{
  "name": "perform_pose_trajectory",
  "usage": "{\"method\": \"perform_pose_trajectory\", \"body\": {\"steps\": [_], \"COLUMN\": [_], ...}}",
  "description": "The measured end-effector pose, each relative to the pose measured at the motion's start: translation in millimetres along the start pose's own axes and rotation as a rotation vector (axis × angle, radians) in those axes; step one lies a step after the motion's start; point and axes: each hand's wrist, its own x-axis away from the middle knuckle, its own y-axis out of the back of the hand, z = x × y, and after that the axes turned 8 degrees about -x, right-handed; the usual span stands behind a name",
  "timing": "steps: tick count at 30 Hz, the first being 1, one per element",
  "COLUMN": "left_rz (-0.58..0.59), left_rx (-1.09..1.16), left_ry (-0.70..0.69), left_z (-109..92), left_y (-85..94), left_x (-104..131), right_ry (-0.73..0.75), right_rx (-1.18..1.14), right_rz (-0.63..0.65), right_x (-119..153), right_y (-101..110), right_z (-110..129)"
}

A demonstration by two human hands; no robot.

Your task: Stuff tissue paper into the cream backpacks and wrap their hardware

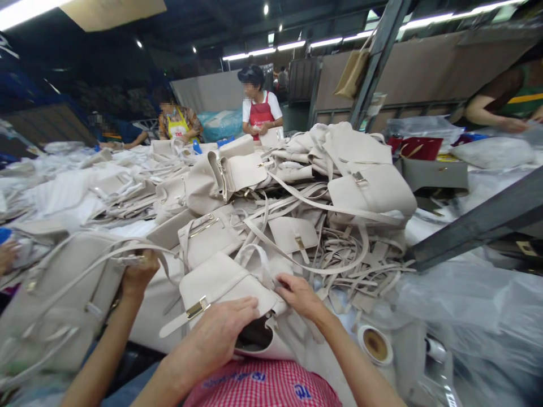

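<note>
A cream handbag (224,277) lies in front of me, its dark opening turned toward my lap. On its flap sits a gold metal clasp (197,308) with a short strap tab sticking out to the left. My left hand (227,322) is closed over the flap's near edge, fingers together on top and thumb hidden. At the bag's right corner, my right hand (299,297) has its fingers bent and pinched on the edge, beside a pale looped handle (261,260). To the left, a co-worker's hand (142,271) grips another cream bag (85,282) near its metal fitting.
Cream bags and straps pile up beyond my hands, with a large bag (369,186) on top. A tape roll (375,345) lies right of my forearm. A slanted metal post (475,220) crosses at right, near plastic film (479,305). Several people work behind the pile.
</note>
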Motion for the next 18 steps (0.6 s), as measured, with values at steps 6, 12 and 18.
{"method": "perform_pose_trajectory", "body": {"steps": [6,12,18], "left_rz": [-0.103,-0.167,-0.467], "left_rx": [0.033,0.015,-0.193], "left_ry": [-0.023,-0.048,-0.128], "left_z": [9.3,18.9,13.8], "left_y": [-6.2,-10.1,-20.5], "left_x": [-9.0,-16.7,-18.6], "right_ry": [0.002,0.016,0.180], "right_rx": [0.107,0.227,-0.031], "right_rz": [-0.055,-0.357,-0.166], "right_x": [3.7,37.1,70.5], "right_y": [22.5,7.6,-13.4], "right_z": [-6.6,1.2,38.3]}}
